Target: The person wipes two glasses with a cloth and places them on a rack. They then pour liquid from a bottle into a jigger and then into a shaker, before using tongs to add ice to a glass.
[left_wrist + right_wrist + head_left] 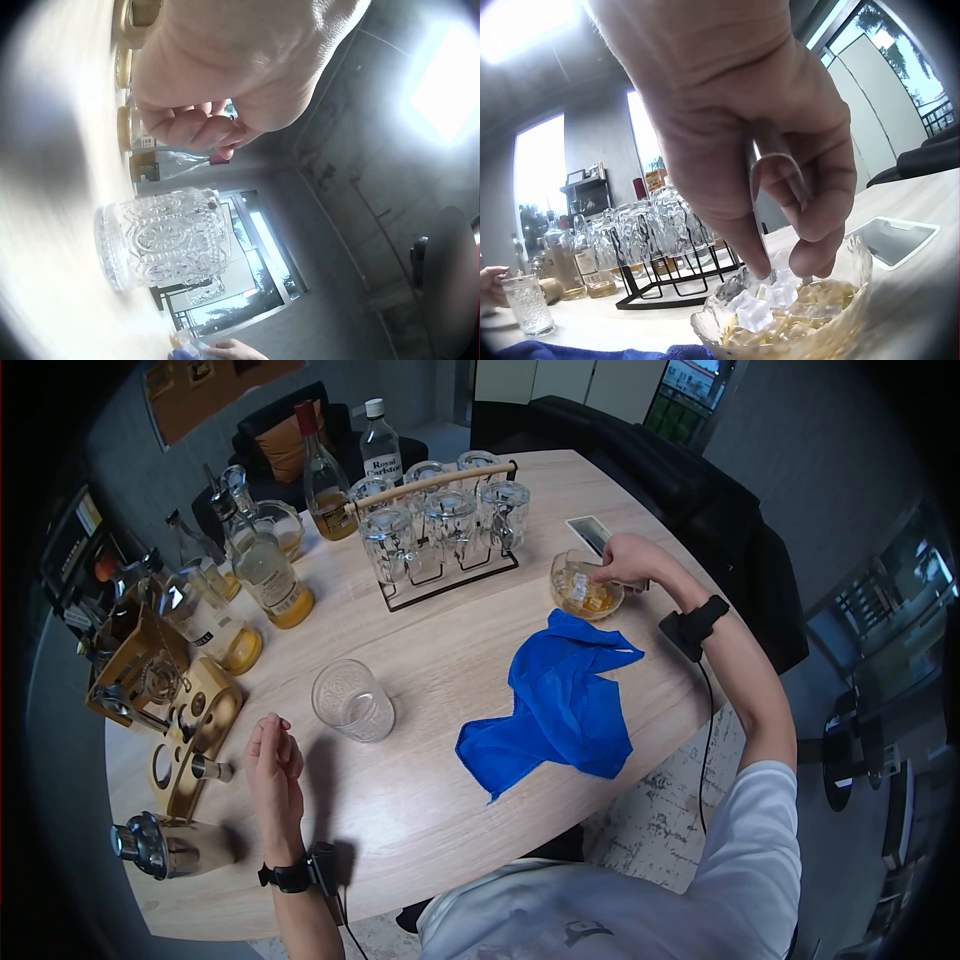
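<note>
My right hand (632,562) is over a glass bowl (864,274) at the table's right side. Between its thumb and fingers it grips small metal tongs (767,142), their bend turned up. The tong tips point down among clear ice cubes (751,311) in the bowl; my fingertips partly hide them. Amber tones show through the bowl's base. My left hand (272,765) hovers near the table's left side with loosely curled fingers and nothing in it. Close to its right stands a patterned clear glass (353,703). A crumpled blue cloth (560,705) lies in front of the bowl.
A wire rack (450,588) carries several upside-down glass mugs behind the bowl. Bottles (275,585) line the back left. A wooden stand (215,715), a jigger (212,768) and a cocktail shaker (175,845) sit at the left edge. A flat tray (590,532) lies behind my right hand.
</note>
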`<state>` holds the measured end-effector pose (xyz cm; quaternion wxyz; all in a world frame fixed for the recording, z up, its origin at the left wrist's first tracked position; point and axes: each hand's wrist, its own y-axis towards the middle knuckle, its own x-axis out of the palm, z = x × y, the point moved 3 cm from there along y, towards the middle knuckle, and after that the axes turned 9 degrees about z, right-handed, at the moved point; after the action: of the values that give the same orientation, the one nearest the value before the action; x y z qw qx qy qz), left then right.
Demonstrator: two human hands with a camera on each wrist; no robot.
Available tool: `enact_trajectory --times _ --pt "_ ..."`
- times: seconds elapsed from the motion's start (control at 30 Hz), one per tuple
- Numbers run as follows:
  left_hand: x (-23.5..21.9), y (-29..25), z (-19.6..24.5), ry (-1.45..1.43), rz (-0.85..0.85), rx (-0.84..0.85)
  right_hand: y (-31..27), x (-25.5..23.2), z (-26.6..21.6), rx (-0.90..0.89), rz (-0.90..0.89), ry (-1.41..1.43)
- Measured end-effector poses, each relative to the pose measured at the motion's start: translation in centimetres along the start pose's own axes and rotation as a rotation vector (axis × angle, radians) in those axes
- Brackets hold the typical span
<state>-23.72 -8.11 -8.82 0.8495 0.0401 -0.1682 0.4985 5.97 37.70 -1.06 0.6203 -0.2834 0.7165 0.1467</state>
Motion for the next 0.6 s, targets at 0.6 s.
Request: enact_trajectory --times 0.6 --pt "0.3 -0.2 0.2 0.071 0.023 -0.008 -4.6 -3.0 -0.7 0.011 0.097 0.128"
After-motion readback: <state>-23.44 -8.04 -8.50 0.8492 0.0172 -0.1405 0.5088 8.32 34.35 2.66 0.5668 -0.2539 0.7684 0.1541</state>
